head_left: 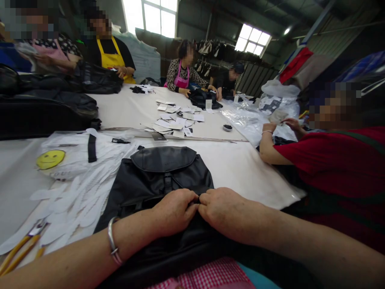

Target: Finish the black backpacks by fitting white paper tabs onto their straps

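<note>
A black leather-look backpack (164,160) lies in front of me on the table, its flap pocket facing up and its near end reaching my lap. My left hand (177,208), with a silver bangle on the wrist, pinches the black material near the bag's middle right. Fingertip to fingertip with it, my right hand (219,208) grips the same spot, fingers curled. Exactly which part of the bag lies between the fingers is hidden by the hands.
Orange-handled pliers (28,245) and white cut strips (78,192) lie at left, below a smiley-face bag (51,159). Paper tags (177,118) and a small dish (227,127) lie ahead. Black bags (45,108) are stacked far left. A red-sleeved co-worker (331,160) sits close at right; several others work beyond.
</note>
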`<state>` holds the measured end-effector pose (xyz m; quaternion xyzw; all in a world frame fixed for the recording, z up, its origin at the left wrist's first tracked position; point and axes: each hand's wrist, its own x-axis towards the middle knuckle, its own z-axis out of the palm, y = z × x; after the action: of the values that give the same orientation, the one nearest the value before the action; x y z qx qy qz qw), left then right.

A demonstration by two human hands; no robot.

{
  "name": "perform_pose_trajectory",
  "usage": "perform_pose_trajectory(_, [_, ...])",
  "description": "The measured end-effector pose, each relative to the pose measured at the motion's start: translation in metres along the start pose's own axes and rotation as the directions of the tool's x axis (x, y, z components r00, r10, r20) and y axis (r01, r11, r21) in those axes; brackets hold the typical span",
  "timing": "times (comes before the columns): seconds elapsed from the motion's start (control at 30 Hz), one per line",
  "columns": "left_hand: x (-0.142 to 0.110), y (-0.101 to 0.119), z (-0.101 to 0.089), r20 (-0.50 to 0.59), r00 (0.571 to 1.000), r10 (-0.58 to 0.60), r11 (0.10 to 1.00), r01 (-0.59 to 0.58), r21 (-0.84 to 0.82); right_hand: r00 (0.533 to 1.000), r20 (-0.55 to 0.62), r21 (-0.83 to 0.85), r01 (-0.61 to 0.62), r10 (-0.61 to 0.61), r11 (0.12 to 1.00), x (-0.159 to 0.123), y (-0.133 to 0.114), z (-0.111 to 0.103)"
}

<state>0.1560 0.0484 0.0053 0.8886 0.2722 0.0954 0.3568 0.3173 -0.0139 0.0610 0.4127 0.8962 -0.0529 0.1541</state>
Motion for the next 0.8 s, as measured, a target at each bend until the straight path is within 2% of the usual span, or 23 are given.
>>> perform_pose_trajectory(0.2, [0.002,-0.001,0.001,0.011,1.000,-0.008,0.999,0.008,-0.049,0.997,-0.056,-0.141,0.038,-0.046,0.989,0.002,-0.008,0.014])
perform_pose_trajectory(0.3, [0.003,-0.001,0.000,-0.001,1.000,-0.021,0.998,0.021,-0.060,0.992,-0.120,-0.141,0.031,-0.048,0.990,-0.001,-0.006,0.014])
perform_pose_trajectory(0.5, [0.000,-0.005,-0.005,0.088,0.994,0.067,0.998,-0.066,-0.010,0.992,-0.130,0.102,0.015,-0.002,0.995,-0.010,0.007,0.005])
perform_pose_trajectory(0.63, [-0.001,-0.008,-0.005,0.096,0.994,0.053,0.998,-0.057,0.032,0.985,-0.173,0.256,0.065,-0.020,0.965,-0.024,0.005,0.002])
perform_pose_trajectory(0.8, [0.000,-0.008,-0.010,0.077,0.996,0.035,0.999,-0.037,0.032,0.937,-0.349,0.460,0.153,0.019,0.875,-0.040,0.006,0.012])
